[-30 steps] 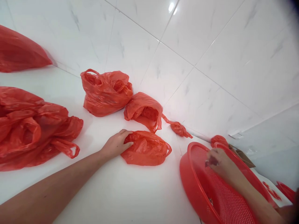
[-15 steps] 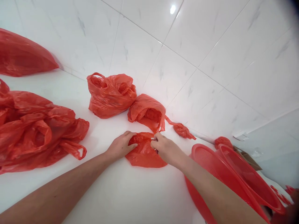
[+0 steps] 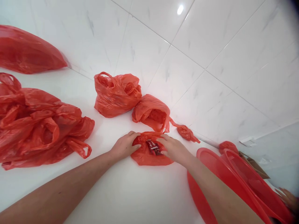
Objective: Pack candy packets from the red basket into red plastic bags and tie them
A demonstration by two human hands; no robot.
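Observation:
A small red plastic bag (image 3: 151,159) lies with its mouth open on the white table. My left hand (image 3: 125,144) grips its left rim, thumb inside the mouth and fingers behind. Within the bag sits a small dark red packet (image 3: 153,147) with white print; its contents cannot be made out. My right hand (image 3: 174,147) is over the right side of the opening, fingers apart, beside the packet and holding nothing that I can see.
More red plastic bags (image 3: 116,96) stand along the tiled wall, with a crumpled heap of bags (image 3: 44,127) at left. On the right are two red plastic baskets (image 3: 210,161) and a cardboard piece (image 3: 254,165). Another person's hand (image 3: 287,197) shows at the far right edge.
My right hand came from over the basket to the bag with a small item and let go of the packet inside it. My left hand kept its hold on the rim.

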